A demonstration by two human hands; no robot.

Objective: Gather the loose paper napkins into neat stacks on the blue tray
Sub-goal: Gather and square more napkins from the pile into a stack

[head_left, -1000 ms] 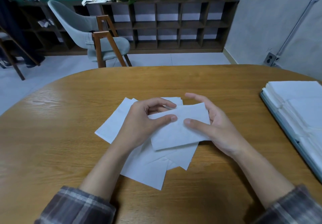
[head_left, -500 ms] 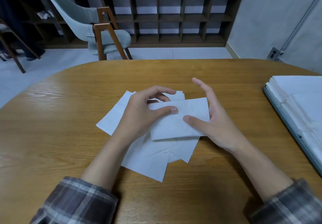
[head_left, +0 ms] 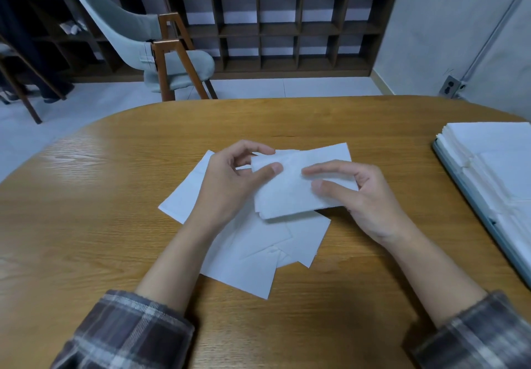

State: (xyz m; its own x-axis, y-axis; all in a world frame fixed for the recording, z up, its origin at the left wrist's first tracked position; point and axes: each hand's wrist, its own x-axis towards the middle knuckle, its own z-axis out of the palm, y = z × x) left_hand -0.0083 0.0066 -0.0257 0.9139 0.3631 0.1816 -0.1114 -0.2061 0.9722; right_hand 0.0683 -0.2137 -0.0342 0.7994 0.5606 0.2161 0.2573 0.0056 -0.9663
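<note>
A folded white napkin (head_left: 290, 193) is lifted a little above the wooden table (head_left: 86, 225). My left hand (head_left: 230, 187) pinches its left end between thumb and fingers. My right hand (head_left: 362, 199) holds its right end, with the thumb and fingers over the top. Under them several loose white napkins (head_left: 253, 256) lie fanned out and overlapping. At the right edge the blue tray (head_left: 471, 196) carries neat stacks of white napkins (head_left: 494, 162).
A grey chair (head_left: 149, 50) with wooden legs stands beyond the far table edge. A dark wooden shelf unit (head_left: 287, 29) lines the back wall. The tray runs out of view at the right.
My right hand's fingers have come down from open and raised onto the napkin's right end. The napkin has lifted and shifted slightly to the right.
</note>
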